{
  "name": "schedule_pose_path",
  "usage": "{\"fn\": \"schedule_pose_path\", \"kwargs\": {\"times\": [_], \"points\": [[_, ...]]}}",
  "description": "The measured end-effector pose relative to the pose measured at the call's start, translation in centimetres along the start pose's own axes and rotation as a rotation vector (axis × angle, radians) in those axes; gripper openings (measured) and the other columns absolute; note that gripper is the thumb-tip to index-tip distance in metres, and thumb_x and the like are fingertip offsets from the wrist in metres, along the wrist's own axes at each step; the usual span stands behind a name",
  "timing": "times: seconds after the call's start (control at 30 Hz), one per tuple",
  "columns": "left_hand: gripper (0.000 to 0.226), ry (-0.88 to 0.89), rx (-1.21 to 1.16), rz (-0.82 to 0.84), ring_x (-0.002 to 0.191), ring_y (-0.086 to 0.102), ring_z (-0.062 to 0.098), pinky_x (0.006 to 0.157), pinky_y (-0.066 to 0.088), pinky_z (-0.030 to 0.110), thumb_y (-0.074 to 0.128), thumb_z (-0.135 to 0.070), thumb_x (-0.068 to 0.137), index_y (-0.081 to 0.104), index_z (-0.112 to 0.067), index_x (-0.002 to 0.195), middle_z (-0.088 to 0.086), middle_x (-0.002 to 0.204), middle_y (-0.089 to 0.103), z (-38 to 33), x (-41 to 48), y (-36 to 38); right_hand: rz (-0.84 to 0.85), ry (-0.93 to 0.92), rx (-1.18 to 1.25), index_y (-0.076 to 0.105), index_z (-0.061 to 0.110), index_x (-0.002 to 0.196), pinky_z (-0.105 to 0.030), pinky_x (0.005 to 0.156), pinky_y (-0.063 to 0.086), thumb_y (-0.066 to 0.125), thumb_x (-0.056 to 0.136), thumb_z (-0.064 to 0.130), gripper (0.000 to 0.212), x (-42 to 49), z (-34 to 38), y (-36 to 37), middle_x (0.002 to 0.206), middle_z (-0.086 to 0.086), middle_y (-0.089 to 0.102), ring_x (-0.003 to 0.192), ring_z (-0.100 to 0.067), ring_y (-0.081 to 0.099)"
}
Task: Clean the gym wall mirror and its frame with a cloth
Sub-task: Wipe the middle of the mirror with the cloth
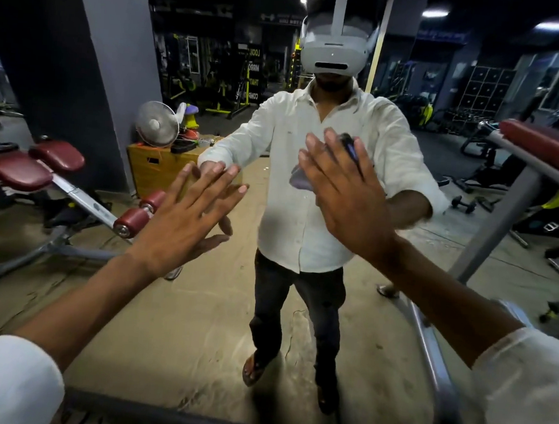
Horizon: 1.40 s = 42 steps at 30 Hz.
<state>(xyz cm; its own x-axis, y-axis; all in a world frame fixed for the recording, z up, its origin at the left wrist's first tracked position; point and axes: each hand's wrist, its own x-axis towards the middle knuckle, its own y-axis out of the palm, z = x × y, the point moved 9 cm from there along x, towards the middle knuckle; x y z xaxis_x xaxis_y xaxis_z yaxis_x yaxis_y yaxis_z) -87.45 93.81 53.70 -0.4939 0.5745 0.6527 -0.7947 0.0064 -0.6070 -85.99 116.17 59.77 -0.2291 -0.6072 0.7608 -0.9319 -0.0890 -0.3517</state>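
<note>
Left hand (185, 218) flat on mirror (197, 322); right hand (342, 196) flat, pressing cloth (351, 149). Cloth likely soft, light: pin under palm.

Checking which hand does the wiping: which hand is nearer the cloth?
Right. The right hand presses flat on the cloth against the mirror; the left hand lies flat on bare glass to the cloth's left, apart from it.

Seen in the gym mirror (197, 322), toward 12 o'clock, a dark banner (253, 74) carries partly hidden words, top to bottom: "LOOK", "MIRR", "THAT", "COMP". Signs above it are too blurred to read.
</note>
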Motion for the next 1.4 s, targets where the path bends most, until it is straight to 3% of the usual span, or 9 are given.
{"fn": "schedule_pose_path", "kwargs": {"times": [0.1,0.27,0.5,0.7,0.93,1.1,1.23,1.3,1.4], "points": [[0.085,0.012,0.001,-0.009,0.165,0.006,0.036,0.128,0.015,0.067,0.045,-0.061,0.105,0.012,-0.02,0.172,0.014,0.179,0.003,0.2,0.1,0.1,-0.031,0.051,-0.006,0.035,0.009,0.163,-0.057,0.13,0.013,0.045,0.107,0.011,0.056,-0.3,1.9,0.5,0.171,-0.013,0.027,0.159,-0.036,0.022],[0.074,0.065,-0.013,-0.128,0.165,0.008,0.037,0.128,0.011,0.069,0.05,-0.048,0.107,0.024,-0.019,0.17,0.018,0.178,0.008,1.2,2.5,-2.2,0.228,-0.413,-0.068,0.022,0.01,0.167,-0.056,0.13,0.012,0.035,0.111,0.019,0.058,-2.0,5.8,3.5,0.174,-0.014,0.015,0.162,-0.034,0.011],[0.085,0.117,-0.022,-0.239,0.165,0.007,0.035,0.129,0.009,0.068,0.053,-0.055,0.104,0.021,-0.013,0.17,0.016,0.178,0.008,2.9,5.2,-3.4,-0.002,0.133,-0.037,0.029,0.009,0.165,-0.055,0.131,0.004,0.058,0.103,0.019,0.069,3.5,-1.6,-1.5,0.173,-0.012,0.017,0.161,-0.036,0.014],[0.078,0.149,-0.009,-0.308,0.164,0.016,0.036,0.128,0.014,0.068,0.055,-0.05,0.104,0.03,-0.013,0.168,0.018,0.176,0.019,3.1,5.0,-2.5,0.153,-0.339,-0.101,0.023,0.01,0.166,-0.055,0.131,0.011,0.042,0.11,0.02,0.06,1.6,5.0,1.8,0.173,-0.014,0.018,0.162,-0.034,0.012],[0.075,0.076,-0.024,-0.386,0.163,0.019,0.036,0.128,0.015,0.069,0.058,-0.045,0.103,0.035,-0.009,0.165,0.019,0.174,0.025,2.6,5.0,-2.2,-0.003,0.148,-0.043,0.028,0.009,0.164,-0.055,0.131,0.003,0.055,0.104,0.023,0.067,4.5,-0.2,-0.7,0.173,-0.014,0.02,0.161,-0.036,0.012],[0.073,0.045,-0.027,-0.402,0.162,0.021,0.037,0.129,0.014,0.068,0.057,-0.042,0.103,0.036,-0.009,0.165,0.019,0.173,0.025,2.2,4.7,-2.1,0.101,-0.253,-0.122,0.029,0.009,0.164,-0.055,0.13,0.015,0.046,0.111,0.026,0.058,-3.5,10.1,5.1,0.171,-0.017,0.023,0.16,-0.035,0.019],[0.074,-0.005,-0.044,-0.381,0.162,0.021,0.039,0.129,0.012,0.067,0.057,-0.041,0.103,0.034,-0.007,0.165,0.021,0.173,0.025,1.8,4.2,-1.4,0.219,-0.519,-0.106,0.024,0.009,0.165,-0.054,0.131,0.003,0.051,0.11,0.021,0.063,-8.9,13.4,7.0,0.172,-0.014,0.024,0.16,-0.033,0.016],[0.074,-0.032,-0.05,-0.378,0.161,0.022,0.041,0.129,0.011,0.067,0.057,-0.041,0.104,0.035,-0.006,0.164,0.022,0.172,0.025,1.4,4.0,-1.1,0.138,-0.437,-0.1,0.022,0.008,0.165,-0.055,0.13,0.013,0.052,0.11,0.019,0.064,-6.9,10.7,5.6,0.171,-0.015,0.024,0.16,-0.032,0.019],[0.076,-0.07,-0.045,-0.371,0.16,0.023,0.042,0.128,0.014,0.069,0.056,-0.044,0.104,0.033,-0.005,0.165,0.023,0.172,0.025,1.1,3.9,-0.7,-0.033,-0.053,-0.029,0.036,0.008,0.161,-0.058,0.126,0.026,0.054,0.108,0.012,0.057,-2.8,3.3,2.1,0.168,-0.015,0.033,0.157,-0.034,0.029]]}}
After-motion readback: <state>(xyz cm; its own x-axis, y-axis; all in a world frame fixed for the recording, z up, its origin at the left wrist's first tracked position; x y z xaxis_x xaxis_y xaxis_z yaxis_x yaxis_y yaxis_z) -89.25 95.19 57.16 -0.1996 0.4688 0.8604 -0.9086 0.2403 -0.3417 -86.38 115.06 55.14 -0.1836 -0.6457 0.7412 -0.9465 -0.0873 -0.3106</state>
